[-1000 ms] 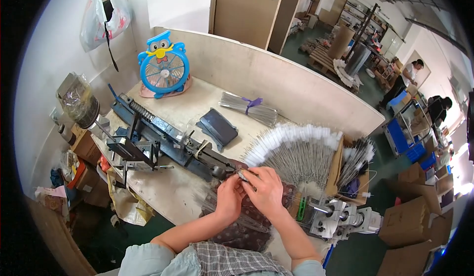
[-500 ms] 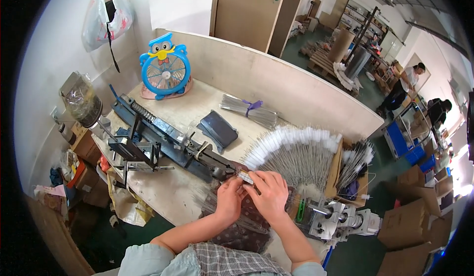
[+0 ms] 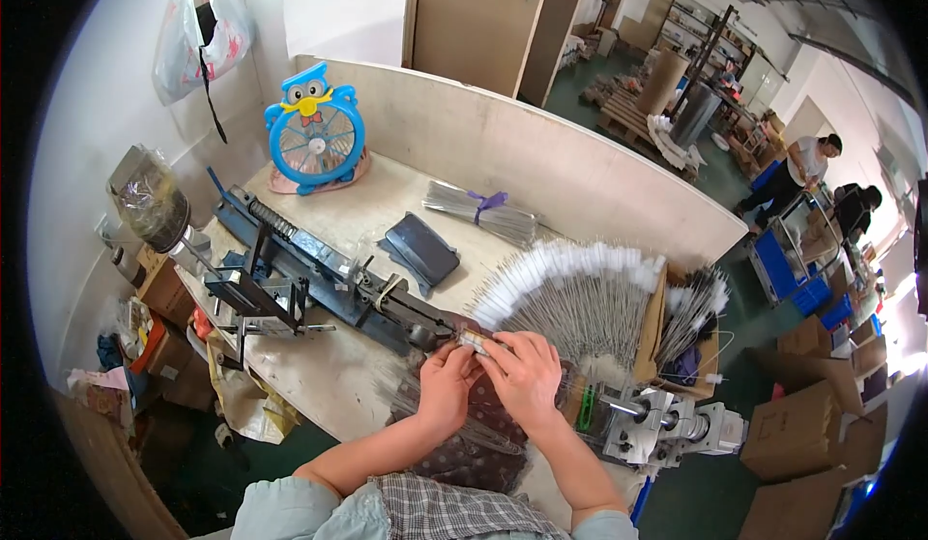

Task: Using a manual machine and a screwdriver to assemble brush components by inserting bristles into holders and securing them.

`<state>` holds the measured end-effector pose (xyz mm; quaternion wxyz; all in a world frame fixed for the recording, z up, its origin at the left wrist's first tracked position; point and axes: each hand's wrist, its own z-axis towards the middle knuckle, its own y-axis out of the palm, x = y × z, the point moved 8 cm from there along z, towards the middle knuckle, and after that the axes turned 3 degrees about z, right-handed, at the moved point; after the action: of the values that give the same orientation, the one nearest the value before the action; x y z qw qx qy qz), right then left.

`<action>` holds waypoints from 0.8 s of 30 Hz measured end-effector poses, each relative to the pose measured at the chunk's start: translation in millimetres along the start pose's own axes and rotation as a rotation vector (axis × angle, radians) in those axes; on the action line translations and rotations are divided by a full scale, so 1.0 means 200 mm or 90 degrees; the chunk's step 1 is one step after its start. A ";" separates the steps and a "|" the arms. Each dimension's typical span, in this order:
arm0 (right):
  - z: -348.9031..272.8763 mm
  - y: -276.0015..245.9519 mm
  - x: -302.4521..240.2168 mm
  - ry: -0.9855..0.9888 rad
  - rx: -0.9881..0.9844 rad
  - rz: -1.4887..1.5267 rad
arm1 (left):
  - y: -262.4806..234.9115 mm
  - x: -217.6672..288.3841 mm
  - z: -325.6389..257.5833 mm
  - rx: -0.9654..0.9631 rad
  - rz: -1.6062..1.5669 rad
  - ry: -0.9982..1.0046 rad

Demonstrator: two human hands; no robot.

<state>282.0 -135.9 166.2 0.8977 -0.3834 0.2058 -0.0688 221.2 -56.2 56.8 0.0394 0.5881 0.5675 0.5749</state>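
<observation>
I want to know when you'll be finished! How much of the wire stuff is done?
Looks done: a big fan of white-tipped wires spread on the bench. In hand: the left hand and right hand pinch a small piece at the blue machine's end. Possibly left: a tied bundle of wires lying untouched behind.

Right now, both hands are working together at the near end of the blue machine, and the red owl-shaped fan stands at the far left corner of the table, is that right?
Not quite: the owl-shaped fan is blue, not red, as the head view shows. The rest holds: the left hand and right hand meet at the near end of the blue machine, and the fan stands at the far left corner of the table.
</observation>
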 end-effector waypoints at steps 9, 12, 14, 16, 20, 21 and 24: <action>-0.04 -0.05 0.02 0.032 -0.085 -0.054 | -0.04 0.00 -0.02 -0.015 -0.030 0.001; -0.08 -0.03 0.01 0.031 -0.132 -0.031 | -0.02 0.02 -0.05 0.013 0.000 -0.020; -0.09 -0.04 0.02 0.032 -0.132 -0.033 | 0.00 0.03 -0.07 0.003 0.024 -0.023; -0.09 -0.05 0.04 0.041 -0.132 -0.030 | 0.00 0.02 -0.06 -0.004 0.056 -0.032; -0.06 -0.12 0.02 0.047 -0.099 0.007 | -0.02 0.00 -0.06 -0.061 0.124 -0.054; -0.07 -0.15 0.00 0.042 -0.073 0.029 | -0.03 -0.01 -0.08 -0.089 0.151 -0.063; -0.14 -0.20 0.02 0.033 -0.040 0.064 | -0.09 0.00 -0.13 -0.059 0.235 -0.068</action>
<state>274.4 -183.5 176.2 0.8820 -0.3986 0.2497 -0.0269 190.3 -65.5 53.2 -0.0096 0.7091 0.4203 0.5660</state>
